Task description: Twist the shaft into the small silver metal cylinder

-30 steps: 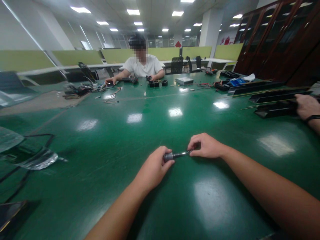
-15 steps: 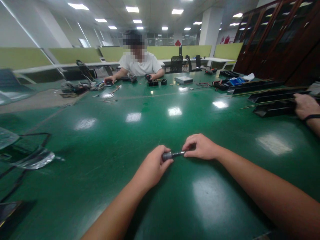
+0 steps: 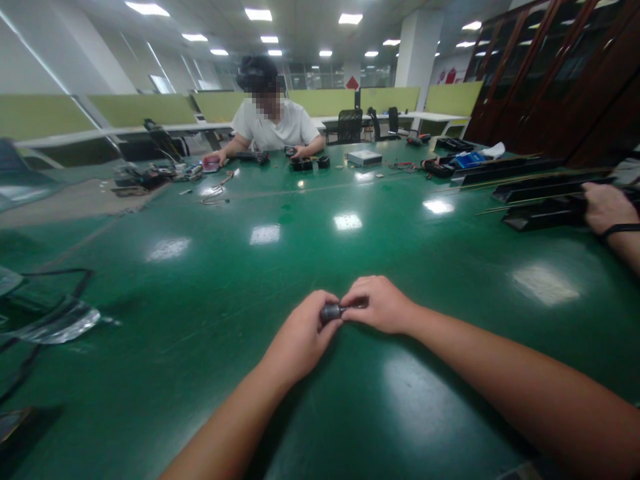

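A small dark cylinder with a thin metal shaft lies level, just above or on the green table. I cannot make out exactly what part it is. My left hand is closed around the thick cylindrical end, thumb below and fingers above. From the other side, my right hand pinches the shaft close to where it meets the cylinder. The fingertips of both hands almost touch, and the right fingers hide much of the shaft.
Clear plastic with black straps lies at left. Across the table a person in a white shirt handles dark parts. At right, another person's hand rests by long black channels. A grey box stands far back.
My right hand has slid left along the shaft, from its tip to close beside the cylinder. My left hand keeps its hold. The view has shifted slightly.
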The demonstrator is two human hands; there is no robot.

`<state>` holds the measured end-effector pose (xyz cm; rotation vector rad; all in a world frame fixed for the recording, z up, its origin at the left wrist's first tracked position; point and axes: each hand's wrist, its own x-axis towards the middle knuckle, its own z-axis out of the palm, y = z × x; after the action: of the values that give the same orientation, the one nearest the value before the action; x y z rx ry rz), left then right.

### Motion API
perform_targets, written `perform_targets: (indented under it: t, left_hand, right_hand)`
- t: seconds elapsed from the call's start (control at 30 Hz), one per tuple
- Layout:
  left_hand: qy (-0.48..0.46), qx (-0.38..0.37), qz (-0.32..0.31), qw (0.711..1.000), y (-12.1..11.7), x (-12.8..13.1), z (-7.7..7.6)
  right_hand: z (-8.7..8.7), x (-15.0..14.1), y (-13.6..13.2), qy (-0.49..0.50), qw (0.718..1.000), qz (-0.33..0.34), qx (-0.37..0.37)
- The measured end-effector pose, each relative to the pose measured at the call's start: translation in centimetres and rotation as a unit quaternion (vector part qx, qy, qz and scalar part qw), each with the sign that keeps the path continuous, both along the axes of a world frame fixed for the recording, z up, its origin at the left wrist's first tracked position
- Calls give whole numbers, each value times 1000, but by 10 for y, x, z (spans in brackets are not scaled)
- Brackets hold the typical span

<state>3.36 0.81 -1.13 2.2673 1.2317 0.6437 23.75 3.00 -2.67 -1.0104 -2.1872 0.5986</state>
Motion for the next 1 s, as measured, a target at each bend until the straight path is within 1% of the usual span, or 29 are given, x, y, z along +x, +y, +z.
perform_targets:
  t: [0.13,0.27,0.43,0.63,1.0]
  left_hand:
    - [-8,13,2,1000,0,0,-2]
    - [1,2,12,1000,1,0,-2]
    - [4,-8,17,1000,1,0,-2]
    - [4,-3,20,1000,1,-1,-5]
    - [11,-2,27,1000,0,-1,-3]
  right_hand:
    - [2,0,-1,3,1000,8,8]
    - [2,1,-1,-2,1000,16,12]
    - [3,2,-1,-11,1000,9,2]
    - [6,4,-1,-12,1000,14,0]
    - [6,9,-1,-12,1000,15,-15]
